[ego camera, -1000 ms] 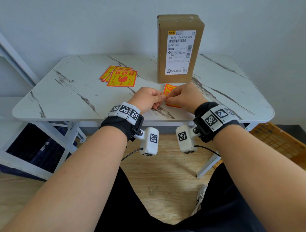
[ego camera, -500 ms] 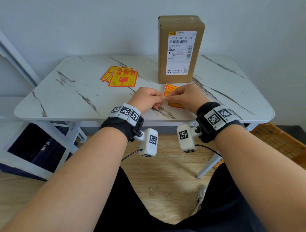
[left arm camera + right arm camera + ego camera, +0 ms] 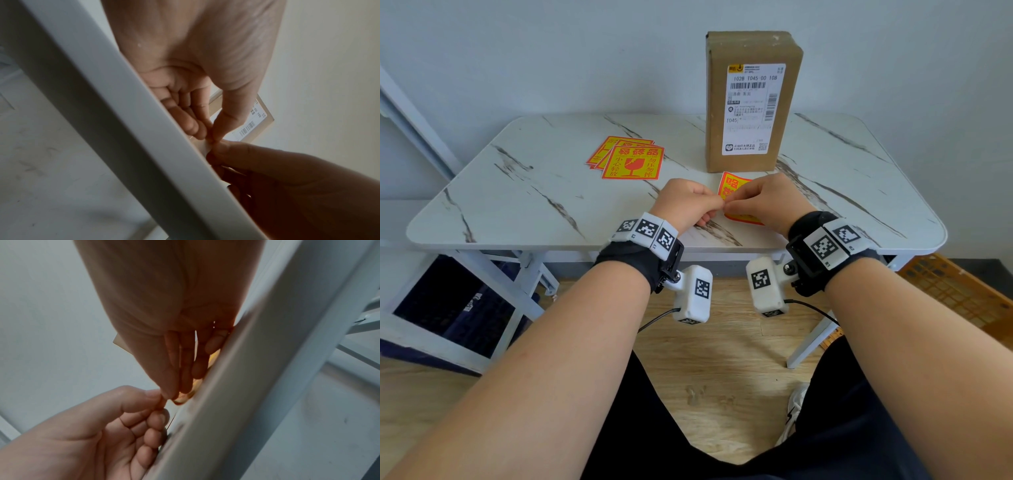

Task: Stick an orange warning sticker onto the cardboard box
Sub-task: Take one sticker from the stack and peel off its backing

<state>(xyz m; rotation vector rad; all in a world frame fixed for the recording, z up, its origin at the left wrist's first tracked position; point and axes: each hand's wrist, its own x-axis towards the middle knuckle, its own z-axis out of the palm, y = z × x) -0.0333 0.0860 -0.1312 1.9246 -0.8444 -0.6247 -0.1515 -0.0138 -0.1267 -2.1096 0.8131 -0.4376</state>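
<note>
On the marble-look table (image 3: 524, 205), far left: a loose fan of spare orange warning stickers (image 3: 631, 161), at least three, lying flat, overlapping. Left hand (image 3: 686, 205): fingers curled, thumb and forefinger pinching the near-left corner of one sticker (image 3: 732, 183). Right hand (image 3: 768, 204): same corner pinched from the other side, fingertips of the two hands meeting; likely separating sticker from backing. Sticker lies flat under and between both hands, at the table's front edge. One cardboard box (image 3: 751, 102) stands upright, long axis vertical, directly behind the hands, slightly nearer the right one; its label faces the person. Sticker must travel forward and up.
</note>
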